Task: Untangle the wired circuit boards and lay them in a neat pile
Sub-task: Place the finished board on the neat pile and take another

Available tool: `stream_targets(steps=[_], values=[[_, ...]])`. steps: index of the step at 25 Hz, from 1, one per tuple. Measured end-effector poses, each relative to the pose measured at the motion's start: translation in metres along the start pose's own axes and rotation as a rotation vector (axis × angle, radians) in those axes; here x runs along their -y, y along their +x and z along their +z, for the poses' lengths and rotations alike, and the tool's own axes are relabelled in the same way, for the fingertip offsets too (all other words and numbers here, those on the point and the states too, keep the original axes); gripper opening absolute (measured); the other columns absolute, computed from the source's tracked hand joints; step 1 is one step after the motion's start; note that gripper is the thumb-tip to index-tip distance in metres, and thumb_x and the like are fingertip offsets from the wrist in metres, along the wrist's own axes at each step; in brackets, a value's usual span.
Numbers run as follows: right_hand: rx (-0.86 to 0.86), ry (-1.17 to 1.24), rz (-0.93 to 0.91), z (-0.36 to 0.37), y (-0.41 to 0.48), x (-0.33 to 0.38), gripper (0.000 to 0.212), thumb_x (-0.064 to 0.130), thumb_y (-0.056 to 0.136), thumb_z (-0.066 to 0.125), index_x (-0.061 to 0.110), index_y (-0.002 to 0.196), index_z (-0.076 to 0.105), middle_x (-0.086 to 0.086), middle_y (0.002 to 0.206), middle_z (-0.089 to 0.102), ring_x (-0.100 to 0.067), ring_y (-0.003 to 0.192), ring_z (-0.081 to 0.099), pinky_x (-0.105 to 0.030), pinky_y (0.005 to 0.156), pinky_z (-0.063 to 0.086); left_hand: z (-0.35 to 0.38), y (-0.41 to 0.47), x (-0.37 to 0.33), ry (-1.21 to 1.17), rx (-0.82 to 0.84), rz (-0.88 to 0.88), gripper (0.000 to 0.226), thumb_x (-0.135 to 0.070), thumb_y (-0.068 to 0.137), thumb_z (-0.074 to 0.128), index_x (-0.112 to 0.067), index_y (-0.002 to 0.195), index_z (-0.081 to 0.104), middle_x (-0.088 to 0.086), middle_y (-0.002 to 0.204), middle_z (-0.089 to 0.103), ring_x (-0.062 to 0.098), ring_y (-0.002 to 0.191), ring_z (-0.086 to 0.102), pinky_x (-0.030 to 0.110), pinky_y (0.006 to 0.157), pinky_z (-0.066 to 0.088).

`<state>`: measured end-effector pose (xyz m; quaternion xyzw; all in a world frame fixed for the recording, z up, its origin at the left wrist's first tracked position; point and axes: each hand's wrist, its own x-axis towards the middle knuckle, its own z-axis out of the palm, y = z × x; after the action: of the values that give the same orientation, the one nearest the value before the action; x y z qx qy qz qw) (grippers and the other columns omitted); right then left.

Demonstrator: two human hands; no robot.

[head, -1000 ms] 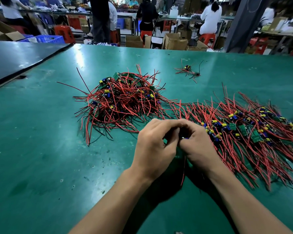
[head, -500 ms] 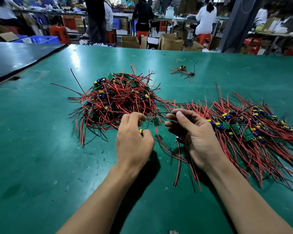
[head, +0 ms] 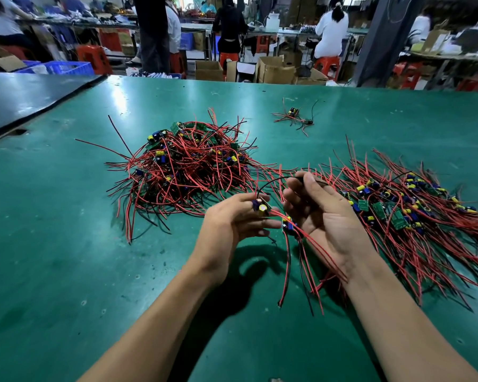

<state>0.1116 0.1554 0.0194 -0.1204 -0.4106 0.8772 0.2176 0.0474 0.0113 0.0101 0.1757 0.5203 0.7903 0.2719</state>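
Note:
A tangled heap of wired circuit boards [head: 188, 164], red and black leads with green boards and yellow-blue parts, lies centre left on the green table [head: 66, 257]. To the right spreads a laid-out pile of boards [head: 398, 213] with their leads running the same way. My left hand [head: 229, 227] pinches a small board [head: 261, 208] above the table. My right hand [head: 326, 216] is palm up, a second board [head: 289, 226] lies at its edge with red leads across the palm, and its fingertips pinch a black wire [head: 276, 180] arching from the left hand's board.
A small stray bunch of wired boards [head: 294, 115] lies farther back on the table. A dark table [head: 17, 97] adjoins at the left. Beyond the far edge are cardboard boxes [head: 273, 70], red stools and several people at other benches.
My hands moved from close together to the gap between the two piles, then rose and parted. Each now carries a board, and the leads hang down between them.

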Motion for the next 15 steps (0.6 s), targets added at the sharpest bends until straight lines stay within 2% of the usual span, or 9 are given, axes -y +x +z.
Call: stream_targets(steps=[3, 5, 7, 9, 12, 15], values=[[-0.06, -0.031, -0.003, -0.004, 0.002, -0.002, 0.013, 0.02, 0.089, 0.063, 0.01, 0.093, 0.07, -0.004, 0.082, 0.076, -0.013, 0.067, 0.072, -0.025, 0.062, 0.059, 0.0, -0.001, -0.006, -0.169, 0.067, -0.108, 0.032, -0.026, 0.083, 0.055, -0.003, 0.103, 0.064, 0.017, 0.094, 0.073, 0.025, 0.073, 0.073, 0.03, 0.067, 0.057], [-0.076, -0.07, 0.0, -0.004, 0.002, -0.003, 0.012, 0.02, 0.091, 0.063, 0.009, 0.093, 0.07, -0.005, 0.082, 0.076, -0.013, 0.067, 0.072, -0.025, 0.063, 0.06, -0.003, -0.001, -0.008, -0.202, 0.06, -0.153, 0.034, -0.028, 0.081, 0.06, -0.006, 0.106, 0.066, 0.014, 0.096, 0.075, 0.022, 0.078, 0.073, 0.029, 0.069, 0.059], [-0.054, -0.142, 0.031, -0.003, 0.001, -0.006, 0.021, 0.028, 0.085, 0.066, 0.01, 0.095, 0.07, -0.005, 0.085, 0.076, -0.014, 0.07, 0.072, -0.027, 0.069, 0.062, -0.006, 0.001, -0.007, -0.22, 0.034, -0.164, 0.026, -0.028, 0.08, 0.063, -0.01, 0.099, 0.068, 0.01, 0.09, 0.075, 0.02, 0.079, 0.072, 0.027, 0.069, 0.059], [0.008, -0.288, 0.081, 0.0, -0.002, -0.011, 0.036, 0.04, 0.079, 0.067, 0.011, 0.099, 0.071, -0.006, 0.091, 0.077, -0.016, 0.076, 0.072, -0.026, 0.074, 0.06, -0.005, 0.002, -0.007, -0.22, -0.004, -0.168, 0.018, -0.028, 0.078, 0.066, -0.013, 0.086, 0.073, 0.007, 0.08, 0.073, 0.019, 0.072, 0.071, 0.026, 0.066, 0.059], [0.106, -0.446, 0.101, 0.006, -0.008, -0.018, 0.039, 0.045, 0.078, 0.067, 0.012, 0.095, 0.078, -0.004, 0.091, 0.077, -0.01, 0.071, 0.07, -0.02, 0.063, 0.057, -0.004, 0.002, -0.002, -0.091, 0.01, -0.151, 0.023, -0.032, 0.073, 0.071, -0.012, 0.084, 0.075, 0.009, 0.076, 0.069, 0.019, 0.061, 0.067, 0.026, 0.059, 0.056], [0.15, -0.45, 0.127, 0.006, -0.011, -0.018, 0.033, 0.041, 0.082, 0.068, 0.013, 0.097, 0.079, -0.005, 0.079, 0.074, -0.01, 0.058, 0.065, -0.021, 0.051, 0.054, -0.005, 0.0, 0.003, 0.041, 0.053, -0.151, 0.027, -0.033, 0.073, 0.075, -0.01, 0.086, 0.07, 0.01, 0.072, 0.067, 0.021, 0.056, 0.065, 0.028, 0.06, 0.054]])
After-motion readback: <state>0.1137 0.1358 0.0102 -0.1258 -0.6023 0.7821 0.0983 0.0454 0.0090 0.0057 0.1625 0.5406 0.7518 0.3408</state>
